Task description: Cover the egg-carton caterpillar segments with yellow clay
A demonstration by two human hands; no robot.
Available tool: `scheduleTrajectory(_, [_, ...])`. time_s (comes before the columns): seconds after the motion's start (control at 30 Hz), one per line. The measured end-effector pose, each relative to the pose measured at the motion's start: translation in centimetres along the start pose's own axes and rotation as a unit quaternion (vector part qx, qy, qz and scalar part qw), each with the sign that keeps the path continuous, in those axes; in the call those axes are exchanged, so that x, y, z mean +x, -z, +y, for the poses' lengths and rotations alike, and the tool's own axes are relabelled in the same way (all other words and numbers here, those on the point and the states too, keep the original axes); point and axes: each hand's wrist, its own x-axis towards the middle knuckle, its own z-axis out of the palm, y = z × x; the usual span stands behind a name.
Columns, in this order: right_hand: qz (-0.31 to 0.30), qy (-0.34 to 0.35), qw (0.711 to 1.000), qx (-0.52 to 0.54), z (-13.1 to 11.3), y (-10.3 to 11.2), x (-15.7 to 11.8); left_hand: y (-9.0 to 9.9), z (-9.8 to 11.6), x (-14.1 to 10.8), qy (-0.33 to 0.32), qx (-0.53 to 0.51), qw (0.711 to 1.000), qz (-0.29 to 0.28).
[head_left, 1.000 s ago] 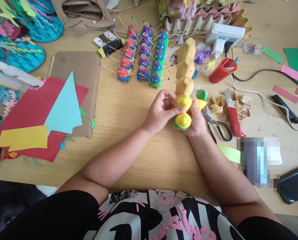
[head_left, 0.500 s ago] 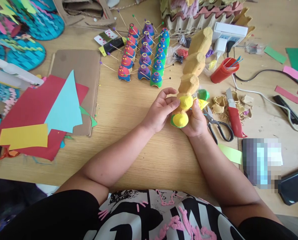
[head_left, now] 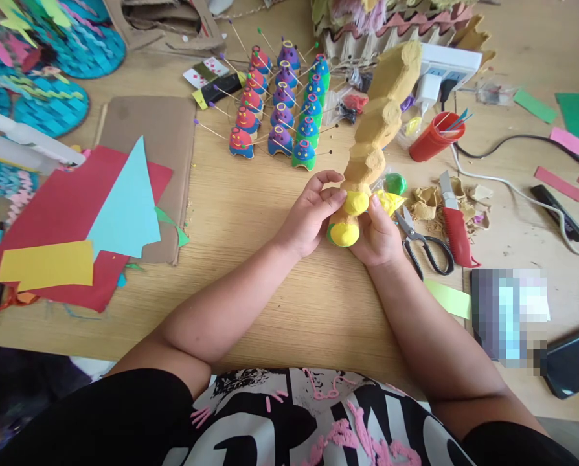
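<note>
A long strip of egg carton cups (head_left: 379,123), tan and bumpy, is held upright at a tilt between both hands. Its two lowest cups are coated in yellow clay (head_left: 356,202), and some green shows at the bottom edge. My left hand (head_left: 313,217) is closed on the strip's left side, thumb and fingertips against the upper yellow cup. From the right, my right hand (head_left: 379,236) grips the lower end, thumb up along the side and the other fingers hidden behind. Just beyond that thumb lies a yellow piece in plastic wrap (head_left: 390,202).
Scissors (head_left: 423,243), a red-handled knife (head_left: 457,223) and carton scraps (head_left: 428,202) lie right of my hands. Rows of painted carton figures with pins (head_left: 280,116) stand behind. Coloured paper (head_left: 76,220) on cardboard is at left; a red cup (head_left: 436,137) and power strip (head_left: 452,61) are at right.
The strip's top has leaned slightly to the right and upward, while its yellow lower end has shifted a little left. Both hands keep their hold.
</note>
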Motion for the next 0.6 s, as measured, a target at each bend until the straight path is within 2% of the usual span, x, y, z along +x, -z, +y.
scheduleTrajectory(0.3, [-0.042,0.019,0.999,0.018,0.31,0.14,-0.06,-0.17,0.05,-0.31,0.0,0.013,1.0,0.0])
scheduleTrajectory(0.6, [-0.025,0.016,0.999,0.033,0.32,-0.42,-0.16,-0.13,-0.14,-0.22,-0.017,0.025,1.0,0.002])
